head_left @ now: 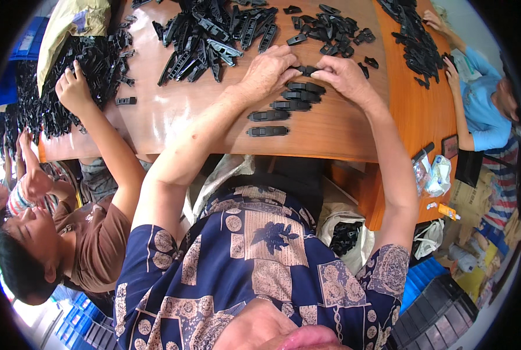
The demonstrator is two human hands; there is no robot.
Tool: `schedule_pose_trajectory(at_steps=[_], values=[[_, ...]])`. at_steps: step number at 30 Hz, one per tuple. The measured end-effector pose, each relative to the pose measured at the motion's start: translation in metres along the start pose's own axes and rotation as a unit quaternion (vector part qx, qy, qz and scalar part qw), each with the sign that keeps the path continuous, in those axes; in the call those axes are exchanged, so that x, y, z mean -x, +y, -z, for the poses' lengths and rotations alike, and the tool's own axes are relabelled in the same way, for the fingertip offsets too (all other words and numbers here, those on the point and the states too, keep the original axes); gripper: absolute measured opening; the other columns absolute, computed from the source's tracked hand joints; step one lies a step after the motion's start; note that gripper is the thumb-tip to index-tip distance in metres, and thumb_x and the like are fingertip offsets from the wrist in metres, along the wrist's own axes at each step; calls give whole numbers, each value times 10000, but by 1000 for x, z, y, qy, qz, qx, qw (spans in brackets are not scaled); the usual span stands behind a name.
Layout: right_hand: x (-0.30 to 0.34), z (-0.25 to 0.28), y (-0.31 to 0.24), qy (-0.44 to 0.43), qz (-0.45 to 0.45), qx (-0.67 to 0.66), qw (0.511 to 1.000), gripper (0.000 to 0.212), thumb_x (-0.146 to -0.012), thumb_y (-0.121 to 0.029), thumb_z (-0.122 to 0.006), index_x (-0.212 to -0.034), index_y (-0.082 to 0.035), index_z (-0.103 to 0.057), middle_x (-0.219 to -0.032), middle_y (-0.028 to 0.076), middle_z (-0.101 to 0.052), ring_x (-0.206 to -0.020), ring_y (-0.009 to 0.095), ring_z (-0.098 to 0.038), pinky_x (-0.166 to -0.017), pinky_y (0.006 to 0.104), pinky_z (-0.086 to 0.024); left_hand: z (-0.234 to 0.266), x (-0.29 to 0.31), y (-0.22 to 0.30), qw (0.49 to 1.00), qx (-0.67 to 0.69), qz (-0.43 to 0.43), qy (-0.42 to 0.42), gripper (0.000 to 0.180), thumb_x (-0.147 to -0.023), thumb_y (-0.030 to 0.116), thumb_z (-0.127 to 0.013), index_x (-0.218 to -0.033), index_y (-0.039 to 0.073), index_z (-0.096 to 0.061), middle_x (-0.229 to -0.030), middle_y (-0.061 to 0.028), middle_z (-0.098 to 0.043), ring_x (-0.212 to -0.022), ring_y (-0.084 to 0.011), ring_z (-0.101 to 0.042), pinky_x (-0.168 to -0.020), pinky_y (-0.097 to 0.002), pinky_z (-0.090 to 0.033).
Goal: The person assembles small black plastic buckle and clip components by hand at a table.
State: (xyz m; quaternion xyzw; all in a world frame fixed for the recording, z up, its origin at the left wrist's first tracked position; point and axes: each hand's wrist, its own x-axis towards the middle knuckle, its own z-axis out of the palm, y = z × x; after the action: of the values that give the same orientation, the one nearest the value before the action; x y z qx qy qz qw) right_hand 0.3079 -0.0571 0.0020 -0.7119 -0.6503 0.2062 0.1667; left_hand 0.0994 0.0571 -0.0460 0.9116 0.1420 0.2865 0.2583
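My left hand [270, 71] and my right hand [345, 80] meet over the wooden table, fingers pinched at the two ends of a small black plastic part [307, 70]. Whether it is one piece or two fitted together, the fingers hide. Just below the hands, several long black plastic parts lie in a loose column, among them one part [268, 132] nearest the table's front edge. Beyond my left hand spreads a heap of long slotted black parts [208, 38]. Past my right hand sits a pile of shorter black pieces [330, 29].
At the left, a person's hand [74, 90] is over a big black parts heap [30, 81] beside a tan sack [68, 29]. Someone in a blue shirt [483, 108] works at the right near more black parts [415, 46]. A white sack [365, 240] stands below the table.
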Motion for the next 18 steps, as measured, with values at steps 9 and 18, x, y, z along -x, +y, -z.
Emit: schedule_pose_trajectory(at_steps=[9,18], values=[[21,34,62,99,39,199,974,302,-937,-184,-661,-1232,-117,-668,-1118,88,-658,-1098,273,-638,-915,391,-535,29,-34,-19,951,-292,86,-56,299,-898,193,-703,-1114,52,-553,-1059,-159,-642,-1007,-356,-669,-826,-457,-563],[35,11,54,122,99,156,975,303,-908,-84,-669,-1196,-32,-590,-1111,118,-598,-1037,320,-604,-909,419,-523,4,-38,10,984,-5,157,-87,185,-977,183,-613,-1043,31,-694,-1032,-196,-710,-995,-368,-680,-878,-452,-532]])
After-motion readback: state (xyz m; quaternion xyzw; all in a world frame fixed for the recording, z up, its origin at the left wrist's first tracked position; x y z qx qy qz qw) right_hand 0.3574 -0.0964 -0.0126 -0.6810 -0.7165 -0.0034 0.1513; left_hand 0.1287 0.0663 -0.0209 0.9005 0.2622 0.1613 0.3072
